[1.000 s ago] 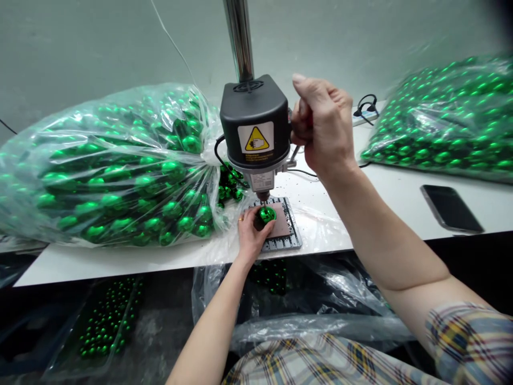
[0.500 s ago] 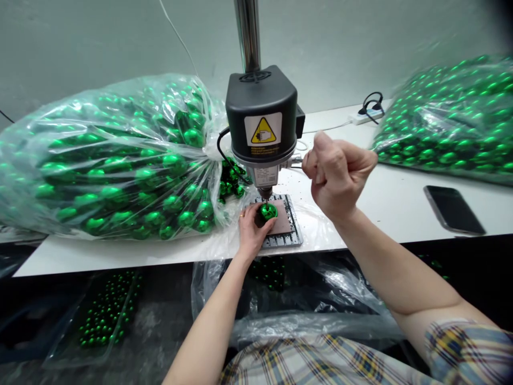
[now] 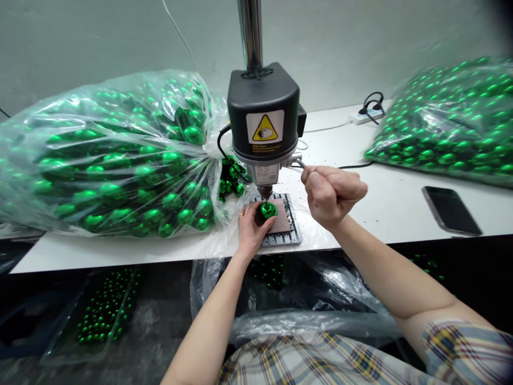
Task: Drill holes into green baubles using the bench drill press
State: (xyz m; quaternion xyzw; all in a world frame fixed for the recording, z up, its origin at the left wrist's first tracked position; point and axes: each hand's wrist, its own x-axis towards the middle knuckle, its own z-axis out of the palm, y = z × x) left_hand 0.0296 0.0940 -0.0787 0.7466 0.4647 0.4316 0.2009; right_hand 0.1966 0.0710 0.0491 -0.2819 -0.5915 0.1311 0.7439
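Both hands are closed: the right hand (image 3: 332,195) in a fist on the thin metal lever (image 3: 300,162), the left hand (image 3: 253,230) pinching the shiny green ball (image 3: 269,210). Bulging clear plastic bags of green balls, a left bag (image 3: 120,160) and a right bag (image 3: 449,123), flank the black-headed drill press (image 3: 263,112) on my white table (image 3: 385,208). A black phone (image 3: 452,210) lies to the right. The ball sits on the pinkish square board (image 3: 284,222) under the drill, top facing the bit, round without a long axis. My fist is lower than a second ago.
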